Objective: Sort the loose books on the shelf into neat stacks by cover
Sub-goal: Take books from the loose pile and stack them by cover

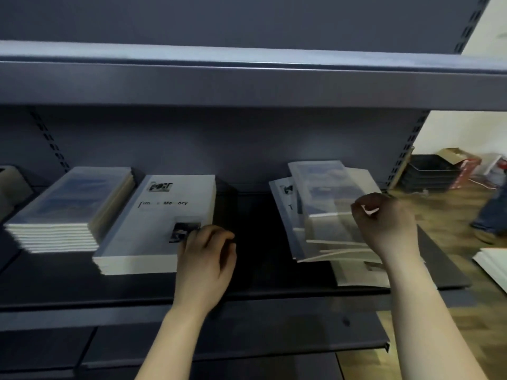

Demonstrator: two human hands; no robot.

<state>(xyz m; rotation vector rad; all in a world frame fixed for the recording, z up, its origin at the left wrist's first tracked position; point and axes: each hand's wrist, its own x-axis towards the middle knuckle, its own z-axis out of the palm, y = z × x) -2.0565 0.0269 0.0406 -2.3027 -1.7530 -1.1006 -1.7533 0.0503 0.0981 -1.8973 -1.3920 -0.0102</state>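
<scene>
Shelf (260,242) of grey metal; at left, a blue-cover stack (71,204) and a "Time & Memory" stack (164,215) are laid squared by cover; the latter's corner is touched by the curled left hand (204,259), grip unclear; the loose pile (323,193) is gripped by the right hand (384,223), likely for the next book.

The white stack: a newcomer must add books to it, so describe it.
On the grey shelf lie three book groups. The white stack is the middle one, touched by the left hand. Unlike the blue stack left of it and the loose pile at right, its white top shows black lettering.
</scene>
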